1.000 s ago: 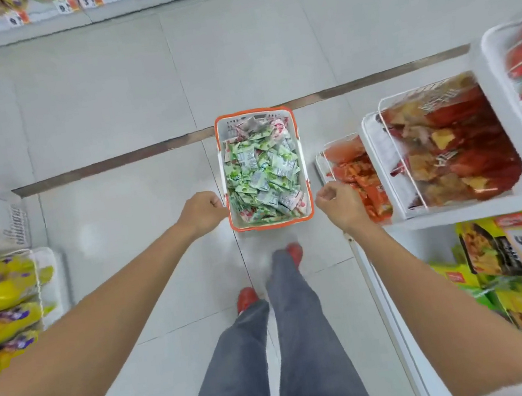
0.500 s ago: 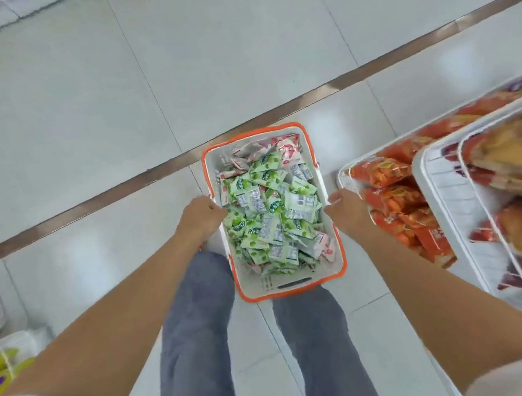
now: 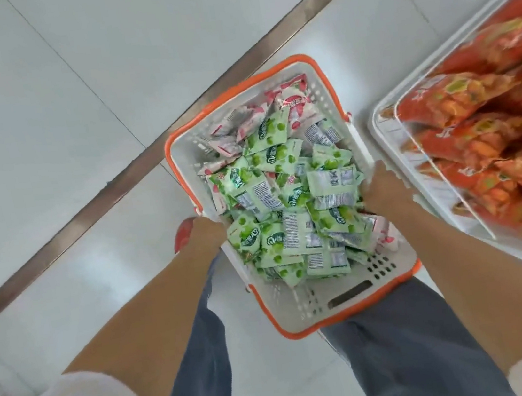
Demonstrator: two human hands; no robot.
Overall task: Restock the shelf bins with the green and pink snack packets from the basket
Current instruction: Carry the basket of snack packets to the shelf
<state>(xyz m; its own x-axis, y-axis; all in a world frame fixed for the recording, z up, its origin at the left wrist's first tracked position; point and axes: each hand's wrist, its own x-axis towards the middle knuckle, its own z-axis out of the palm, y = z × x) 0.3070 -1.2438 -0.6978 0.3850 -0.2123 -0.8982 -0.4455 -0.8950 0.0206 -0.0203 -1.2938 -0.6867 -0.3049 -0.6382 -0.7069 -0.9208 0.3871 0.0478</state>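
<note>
— The basket [image 3: 305,309]: white, with an orange rim?
— Yes. The green packets [image 3: 269,158] carry brighter green spots and white backs; the pink packets [image 3: 295,104] are pink on white.
— The bags [image 3: 479,140] beside it?
— Orange-red, flecked yellow. Pale grey floor [image 3: 42,128], one brown strip [image 3: 88,217], slate-blue trousers [image 3: 407,345].

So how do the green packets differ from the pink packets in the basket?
Count: the green packets are many, the pink packets few. Place: green packets fill the middle and near part of the basket; pink packets lie mostly at its far end, some at the near right. Print: green packets show green fruit, pink packets a red-pink pattern. Both are small sealed pouches, lying loose.
</note>
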